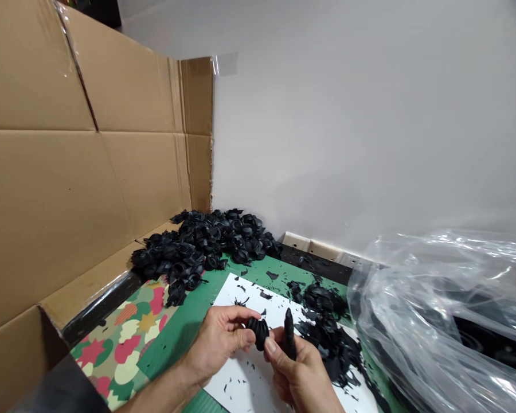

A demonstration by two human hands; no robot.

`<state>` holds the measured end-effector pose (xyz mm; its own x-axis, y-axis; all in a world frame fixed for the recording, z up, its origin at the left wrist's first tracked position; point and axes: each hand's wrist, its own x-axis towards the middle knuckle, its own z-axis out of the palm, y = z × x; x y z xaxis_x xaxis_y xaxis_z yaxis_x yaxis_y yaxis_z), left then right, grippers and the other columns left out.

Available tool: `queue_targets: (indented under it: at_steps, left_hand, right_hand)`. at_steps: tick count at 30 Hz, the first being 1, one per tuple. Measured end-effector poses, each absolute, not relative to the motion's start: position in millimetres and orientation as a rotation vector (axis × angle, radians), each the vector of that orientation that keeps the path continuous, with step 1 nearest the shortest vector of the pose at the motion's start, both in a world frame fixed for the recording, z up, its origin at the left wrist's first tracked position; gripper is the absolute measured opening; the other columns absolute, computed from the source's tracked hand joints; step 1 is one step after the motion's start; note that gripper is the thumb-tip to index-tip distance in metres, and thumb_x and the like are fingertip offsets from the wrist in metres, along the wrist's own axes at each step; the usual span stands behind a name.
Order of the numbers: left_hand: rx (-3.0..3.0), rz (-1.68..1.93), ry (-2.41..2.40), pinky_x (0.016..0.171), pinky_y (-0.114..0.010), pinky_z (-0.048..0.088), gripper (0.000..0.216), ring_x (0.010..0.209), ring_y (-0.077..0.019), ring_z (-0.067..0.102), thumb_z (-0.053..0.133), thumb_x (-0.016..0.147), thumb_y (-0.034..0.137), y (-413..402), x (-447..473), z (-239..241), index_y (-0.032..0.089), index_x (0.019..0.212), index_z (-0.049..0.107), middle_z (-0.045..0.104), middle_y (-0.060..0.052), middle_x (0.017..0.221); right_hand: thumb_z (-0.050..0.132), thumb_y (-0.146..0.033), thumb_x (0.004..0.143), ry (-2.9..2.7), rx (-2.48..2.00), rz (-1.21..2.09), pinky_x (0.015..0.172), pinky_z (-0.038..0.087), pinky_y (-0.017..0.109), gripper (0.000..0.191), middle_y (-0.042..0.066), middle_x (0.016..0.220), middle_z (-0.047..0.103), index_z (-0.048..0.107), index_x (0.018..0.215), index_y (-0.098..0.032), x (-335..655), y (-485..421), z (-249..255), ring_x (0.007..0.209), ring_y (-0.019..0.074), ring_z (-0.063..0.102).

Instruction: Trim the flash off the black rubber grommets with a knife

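Observation:
A small black ribbed rubber bellows (259, 332) is pinched between the thumb and fingers of my left hand (217, 344), above a white sheet (258, 381). My right hand (303, 370) is closed around a slim black pen-like tool (289, 330) whose tip points up and away. The right thumb and index finger also press on the right side of the bellows. Black scraps (333, 344) of thin rubber lie heaped just beyond my right hand, with small bits scattered over the sheet.
A pile of black ribbed rubber parts (206, 238) lies at the back left, against a tall cardboard wall (133, 115). Clear plastic bags (434, 298) with black contents bulge at the right. Green mat (172, 344) and patterned paper (124, 338) cover the table. A power strip (318, 248) runs along the wall.

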<state>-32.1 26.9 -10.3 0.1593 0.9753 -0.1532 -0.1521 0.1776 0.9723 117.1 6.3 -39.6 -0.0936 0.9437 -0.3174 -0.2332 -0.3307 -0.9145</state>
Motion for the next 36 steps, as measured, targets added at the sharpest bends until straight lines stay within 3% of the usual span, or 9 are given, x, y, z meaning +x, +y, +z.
queue_targets:
  at_steps: [8,15,19,24,29,32,36]
  left_hand:
    - [1.216,1.128,1.101,0.058,-0.024,0.038,0.024,0.062,-0.0136,0.050,0.078,0.055,0.023,28.9,-34.2,-12.3,0.015,0.078,0.079,0.062,-0.001,0.065]
    - [1.361,1.146,1.163,0.064,-0.026,0.039,0.023,0.072,-0.0174,0.053,0.070,0.059,0.015,26.2,-34.8,-14.3,0.019,0.079,0.079,0.060,-0.003,0.074]
    - [1.412,1.101,1.227,0.057,-0.025,0.036,0.023,0.067,-0.0157,0.048,0.068,0.061,0.017,23.6,-35.7,-15.7,0.019,0.081,0.079,0.058,-0.003,0.076]
    - [1.477,1.034,1.320,0.056,-0.025,0.033,0.023,0.061,-0.0133,0.043,0.068,0.061,0.018,20.5,-34.1,-7.6,0.018,0.081,0.078,0.057,-0.002,0.075]
    - [1.563,0.990,1.390,0.058,-0.025,0.034,0.022,0.063,-0.0142,0.045,0.069,0.060,0.015,18.5,-31.8,-0.7,0.017,0.080,0.079,0.057,-0.001,0.070]
    - [1.619,0.969,1.401,0.059,-0.025,0.034,0.022,0.065,-0.0150,0.047,0.070,0.061,0.015,17.9,-31.7,0.3,0.017,0.081,0.078,0.056,0.000,0.070]
    - [1.710,0.924,1.403,0.058,-0.025,0.034,0.016,0.066,-0.0155,0.049,0.068,0.063,0.014,17.6,-31.0,1.1,0.017,0.076,0.077,0.055,-0.001,0.069]
  right_hand:
    - [0.076,-0.056,0.060,-0.916,-1.267,1.583,0.037,0.016,0.022,0.043,-0.012,0.038,0.026,0.059,0.066,-0.018,116.8,6.1,-41.7,0.035,0.0041,0.016]
    - [0.075,-0.054,0.060,-0.956,-1.299,1.504,0.039,0.019,0.022,0.041,-0.010,0.040,0.031,0.062,0.066,-0.015,116.9,6.7,-42.8,0.036,0.0056,0.023]
    - [0.071,-0.056,0.064,-0.968,-1.351,1.354,0.039,0.021,0.023,0.044,-0.008,0.044,0.037,0.066,0.075,-0.014,124.4,7.6,-40.3,0.037,0.0068,0.026]
    - [0.065,-0.057,0.067,-1.046,-1.401,1.165,0.046,0.032,0.026,0.045,-0.005,0.048,0.045,0.069,0.081,-0.014,134.4,6.7,-30.6,0.044,0.0132,0.041]
    - [0.059,-0.050,0.073,-1.264,-1.394,1.016,0.064,0.041,0.028,0.031,-0.001,0.060,0.057,0.061,0.067,-0.020,125.7,1.5,-24.0,0.065,0.0194,0.055]
    - [0.050,-0.047,0.082,-1.413,-1.346,0.900,0.061,0.039,0.026,0.031,0.000,0.066,0.057,0.053,0.065,-0.021,120.4,1.2,-25.2,0.063,0.0169,0.053]
    - [0.047,-0.033,0.089,-1.667,-1.211,0.679,0.056,0.038,0.022,0.026,-0.001,0.065,0.052,0.056,0.068,-0.021,119.9,3.9,-31.7,0.057,0.0135,0.051]
